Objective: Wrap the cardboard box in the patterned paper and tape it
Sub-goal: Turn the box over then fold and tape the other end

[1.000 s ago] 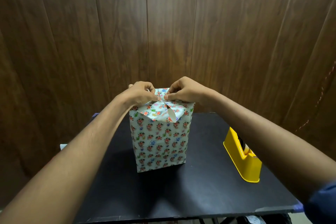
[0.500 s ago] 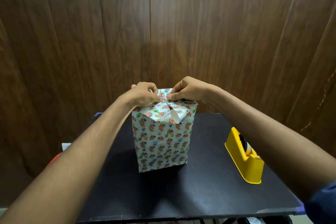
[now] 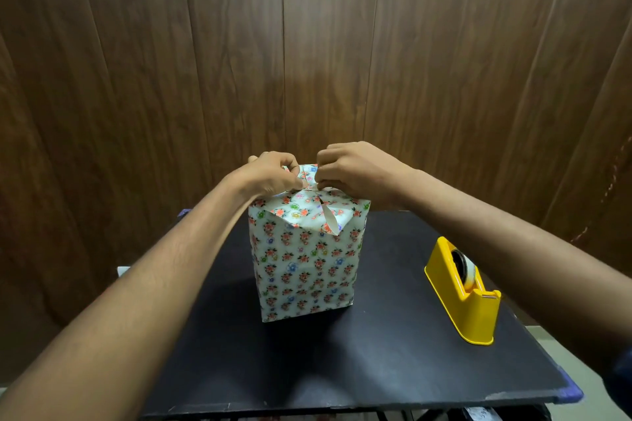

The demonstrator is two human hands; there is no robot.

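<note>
The box (image 3: 304, 267) stands upright in the middle of the black table (image 3: 359, 359), covered in white paper with small flowers. Its top end is folded into flaps, and one small flap sticks up showing its white underside. My left hand (image 3: 270, 174) and my right hand (image 3: 352, 167) sit on the top, fingers curled, pinching the paper flaps where they meet at the middle of the far edge. The cardboard itself is hidden under the paper.
A yellow tape dispenser (image 3: 461, 290) with a roll in it stands on the table to the right of the box. A dark wood-panelled wall (image 3: 307, 44) rises just behind the table. The table's front edge is near the bottom of the view.
Both hands stay pinching the top flaps with only slight shifts. The view has drifted a little; the box has not moved.
</note>
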